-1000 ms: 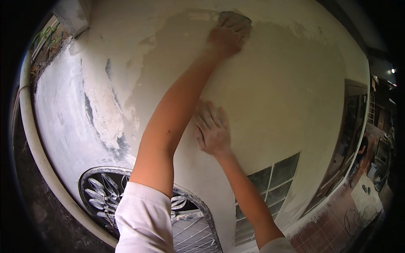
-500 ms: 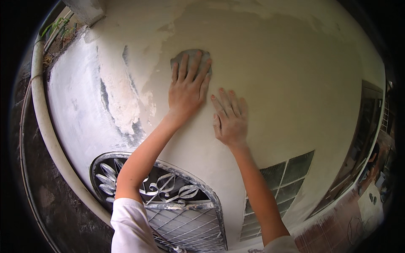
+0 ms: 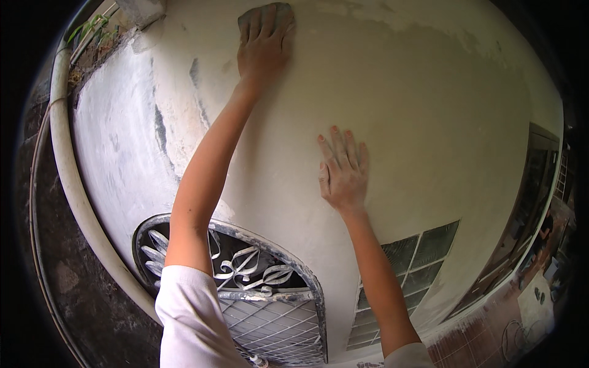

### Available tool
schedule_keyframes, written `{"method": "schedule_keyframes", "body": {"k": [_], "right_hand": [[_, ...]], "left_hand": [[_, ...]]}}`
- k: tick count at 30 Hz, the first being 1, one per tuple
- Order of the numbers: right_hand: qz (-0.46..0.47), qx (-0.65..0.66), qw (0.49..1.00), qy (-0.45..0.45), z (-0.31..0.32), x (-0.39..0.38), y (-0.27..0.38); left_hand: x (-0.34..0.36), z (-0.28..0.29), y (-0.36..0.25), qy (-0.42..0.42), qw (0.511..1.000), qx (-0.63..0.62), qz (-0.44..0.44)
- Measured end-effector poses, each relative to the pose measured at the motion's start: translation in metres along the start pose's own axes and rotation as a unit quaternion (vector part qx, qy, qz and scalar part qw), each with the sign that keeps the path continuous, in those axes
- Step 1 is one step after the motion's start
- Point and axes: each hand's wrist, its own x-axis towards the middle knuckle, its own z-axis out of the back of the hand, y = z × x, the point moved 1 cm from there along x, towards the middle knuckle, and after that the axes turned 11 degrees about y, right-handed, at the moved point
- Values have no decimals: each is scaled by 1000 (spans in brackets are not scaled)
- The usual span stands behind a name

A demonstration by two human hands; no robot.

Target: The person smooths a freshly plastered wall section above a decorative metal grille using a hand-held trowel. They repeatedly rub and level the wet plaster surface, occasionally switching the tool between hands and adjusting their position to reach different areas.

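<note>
High on the plastered wall (image 3: 429,104), near the top of the view, my left hand (image 3: 262,52) presses a dark grey pad (image 3: 265,11) to the surface, fingers spread over it and slightly blurred. Lower and to the right, my right hand (image 3: 343,172) lies flat on the wall with fingers apart, holding nothing and coated in pale dust. The wall is pale, with uneven patches and dark scraped streaks to the left of my left arm.
Below are an arched metal grille (image 3: 273,328) and a glass-block window (image 3: 423,257). A white pipe (image 3: 80,202) runs down the left side beside dark masonry. At the right are a dark-framed opening (image 3: 518,208) and a reddish tiled floor (image 3: 466,349) with cables and clutter.
My left hand with the pad moved down and left, then back up to the top of the wall. My right hand shifted slightly right, staying spread on the wall.
</note>
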Motion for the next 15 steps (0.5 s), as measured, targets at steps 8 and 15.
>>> {"method": "schedule_keyframes", "body": {"k": [8,15], "right_hand": [[-20,8,999,29,-5,-10,6],[6,-13,1000,10,-3,-16,1]], "left_hand": [[-55,11,-31,112,984,-10,-141],[48,-4,29,33,990,54,129]]}}
